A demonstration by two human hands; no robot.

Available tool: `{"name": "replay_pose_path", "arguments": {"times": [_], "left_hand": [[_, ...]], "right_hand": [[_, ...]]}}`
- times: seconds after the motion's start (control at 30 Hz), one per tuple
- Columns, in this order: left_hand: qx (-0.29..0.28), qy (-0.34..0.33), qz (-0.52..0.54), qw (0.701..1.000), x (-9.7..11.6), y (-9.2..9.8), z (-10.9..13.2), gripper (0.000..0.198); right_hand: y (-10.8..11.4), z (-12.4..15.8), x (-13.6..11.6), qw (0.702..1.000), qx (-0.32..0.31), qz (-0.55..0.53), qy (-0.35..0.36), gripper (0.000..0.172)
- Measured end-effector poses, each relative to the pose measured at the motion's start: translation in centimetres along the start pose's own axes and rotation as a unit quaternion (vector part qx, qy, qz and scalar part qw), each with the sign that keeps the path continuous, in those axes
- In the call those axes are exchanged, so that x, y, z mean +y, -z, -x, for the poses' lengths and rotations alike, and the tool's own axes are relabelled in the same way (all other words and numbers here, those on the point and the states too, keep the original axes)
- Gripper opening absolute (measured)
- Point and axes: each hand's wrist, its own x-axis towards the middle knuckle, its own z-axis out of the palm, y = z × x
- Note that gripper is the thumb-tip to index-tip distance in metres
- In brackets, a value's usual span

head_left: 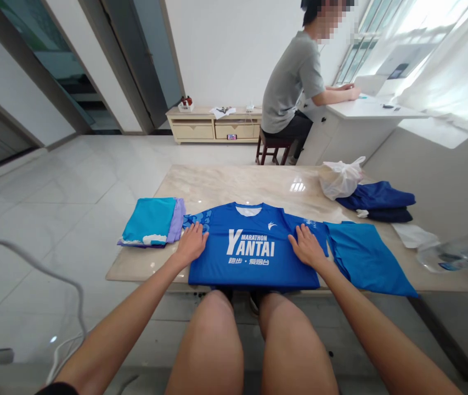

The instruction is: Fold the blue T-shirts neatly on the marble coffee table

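A blue T-shirt (250, 269) with white "Marathon Yantai" lettering lies front up on the marble-look table, its lower edge at the table's near side. My left hand (192, 242) rests flat on the shirt's left side, just below the patterned sleeve, fingers stretched out. On the opposite side my right hand (305, 247) lies palm down near the right sleeve, fingers slightly spread. Left of the shirt is a folded stack of teal and purple cloth (151, 219). A teal-blue garment (371, 258) lies by the right sleeve, one corner over the table edge.
On the table (225, 184), a white plastic bag (340, 178), dark blue folded clothes (382, 200) and a clear plastic bottle (456, 255) stand to the right. Beyond, a person (291, 82) sits on a stool at a white desk (365, 107). A low cabinet (196, 131) lines the wall.
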Motion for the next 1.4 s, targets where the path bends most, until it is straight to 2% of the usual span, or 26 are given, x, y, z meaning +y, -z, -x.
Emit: {"name": "replay_pose_path", "arguments": {"times": [0.13,0.23,0.37,0.43,0.47,0.53,0.63,0.7,0.77,0.87,0.93,1.0,1.1,1.27,1.4], "left_hand": [[0.035,0.002,-0.003,0.999,-0.5,-2.5,-4.5,0.07],[0.051,0.015,0.012,0.998,-0.1,-3.3,-8.7,0.074],[0.042,0.046,0.034,0.997,0.7,-2.1,-14.0,0.075],[0.047,0.045,0.03,0.997,1.5,-1.1,-14.8,0.076],[0.061,0.035,0.028,0.997,2.0,-0.7,-14.4,0.076],[0.098,-0.002,0.034,0.995,3.3,-0.5,-11.7,0.075],[0.113,-0.067,0.073,0.989,4.8,-1.9,-4.9,0.074],[0.097,-0.1,0.086,0.986,5.2,-3.4,-0.5,0.071],[0.082,-0.109,0.081,0.987,5.2,-4.2,2.6,0.069],[0.049,-0.107,0.055,0.992,5.3,-3.1,4.9,0.068],[0.026,-0.109,0.033,0.993,5.5,-1.4,5.7,0.063],[0.019,-0.11,0.019,0.994,5.2,0.2,6.1,0.056],[0.043,-0.108,0.024,0.993,3.5,1.2,6.1,0.054],[0.042,-0.098,0.054,0.993,-1.2,-0.6,5.0,0.06],[0.076,-0.098,0.078,0.989,-3.1,-2.7,4.5,0.064]], "right_hand": [[-1.8,-4.4,1.7,0.999,0.052,-0.008,-0.002,0.086],[-1.7,-8.6,2.2,0.996,0.085,-0.006,0.001,0.087],[0.2,-14.5,1.3,0.997,0.08,0.001,-0.01,0.086],[1.2,-15.6,-0.1,0.995,0.094,0.012,-0.007,0.083],[1.5,-15.3,-1.1,0.993,0.114,0.015,0.003,0.081],[1.5,-12.7,-3.3,0.985,0.17,0.013,0.039,0.077],[-0.4,-5.2,-5.5,0.971,0.216,-0.01,0.105,0.075],[-2.6,0.3,-5.8,0.973,0.199,-0.023,0.114,0.075],[-4.2,4.5,-5.4,0.981,0.161,-0.027,0.103,0.077],[-4.2,7.6,-4.6,0.991,0.089,-0.022,0.092,0.081],[-2.7,7.8,-4.2,0.995,0.032,-0.024,0.09,0.08],[-0.6,7.2,-3.5,0.996,-0.008,-0.03,0.086,0.071],[2.2,5.7,-1.6,0.997,0.002,-0.037,0.062,0.056],[4.6,2.8,2.7,0.998,0.049,-0.031,-0.005,0.056],[4.8,-0.9,4.9,0.997,0.064,-0.026,-0.04,0.061]]}}
